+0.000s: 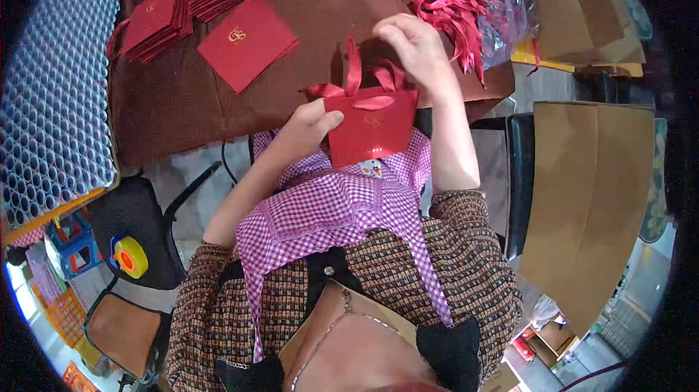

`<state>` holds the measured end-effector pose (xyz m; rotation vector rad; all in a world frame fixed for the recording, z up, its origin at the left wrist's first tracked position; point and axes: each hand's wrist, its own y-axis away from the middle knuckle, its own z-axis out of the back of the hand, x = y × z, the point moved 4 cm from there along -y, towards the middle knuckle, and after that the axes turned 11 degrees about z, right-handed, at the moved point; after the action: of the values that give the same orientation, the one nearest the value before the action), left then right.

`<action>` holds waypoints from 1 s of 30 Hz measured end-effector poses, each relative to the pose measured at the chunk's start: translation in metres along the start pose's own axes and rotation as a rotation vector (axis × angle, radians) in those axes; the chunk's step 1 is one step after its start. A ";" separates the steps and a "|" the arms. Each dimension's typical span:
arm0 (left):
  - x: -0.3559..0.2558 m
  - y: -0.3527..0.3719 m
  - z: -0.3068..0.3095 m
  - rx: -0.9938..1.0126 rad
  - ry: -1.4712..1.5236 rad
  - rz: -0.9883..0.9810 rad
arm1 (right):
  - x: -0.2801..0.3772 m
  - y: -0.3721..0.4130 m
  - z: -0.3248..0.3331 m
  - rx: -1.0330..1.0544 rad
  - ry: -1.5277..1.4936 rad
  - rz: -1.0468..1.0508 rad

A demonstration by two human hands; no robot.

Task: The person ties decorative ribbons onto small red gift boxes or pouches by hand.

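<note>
A small red paper gift bag (pixel 373 130) with a gold emblem is upright at the table's near edge, in front of the checked apron. My left hand (pixel 312 128) grips its left side, the thumb lying on the front face. Red ribbon (pixel 354 68) rises in a loop from the bag's top, and more ribbon lies across its upper front. Above the bag's right side, my right hand (pixel 416 49) is raised with fingers curled and pinched together. Whatever might be between those fingertips is hidden.
Stacks of flat red bags (pixel 154 20) and one single flat bag (pixel 247 42) lie on the brown-covered table (pixel 175 108). A bundle of red ribbons (pixel 444 6) in clear plastic lies at the back right. Cardboard (pixel 590 202) stands at right, a black chair (pixel 135 224) at left.
</note>
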<state>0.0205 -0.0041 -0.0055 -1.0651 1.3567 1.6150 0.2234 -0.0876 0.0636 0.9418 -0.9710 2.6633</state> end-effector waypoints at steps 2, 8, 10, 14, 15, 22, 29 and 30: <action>0.014 -0.002 0.005 -0.072 0.276 0.085 | -0.007 0.010 0.011 0.125 -0.027 -0.226; 0.001 -0.002 0.004 -0.052 0.252 0.053 | -0.001 0.039 -0.002 0.430 -0.453 -0.460; 0.000 -0.003 0.006 -0.041 0.201 0.063 | -0.006 0.043 -0.011 0.401 -0.426 -0.479; -0.004 -0.002 0.005 0.024 0.307 -0.029 | -0.028 0.050 -0.012 0.010 -0.426 -0.605; -0.008 -0.001 0.007 0.056 0.340 0.019 | -0.037 0.053 -0.017 -0.064 -0.482 -0.603; 0.012 -0.019 0.035 -0.101 0.561 0.126 | -0.014 0.040 0.002 -0.052 0.040 -0.276; -0.050 -0.024 0.053 -0.042 0.958 -0.140 | 0.078 0.025 -0.001 0.624 0.430 0.310; -0.049 -0.028 0.055 -0.042 0.962 -0.148 | 0.073 0.018 -0.002 0.583 0.512 0.382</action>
<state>0.0573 0.0529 0.0355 -2.0555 1.7541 1.0186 0.1583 -0.1058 0.0978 0.0888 -0.2763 3.3354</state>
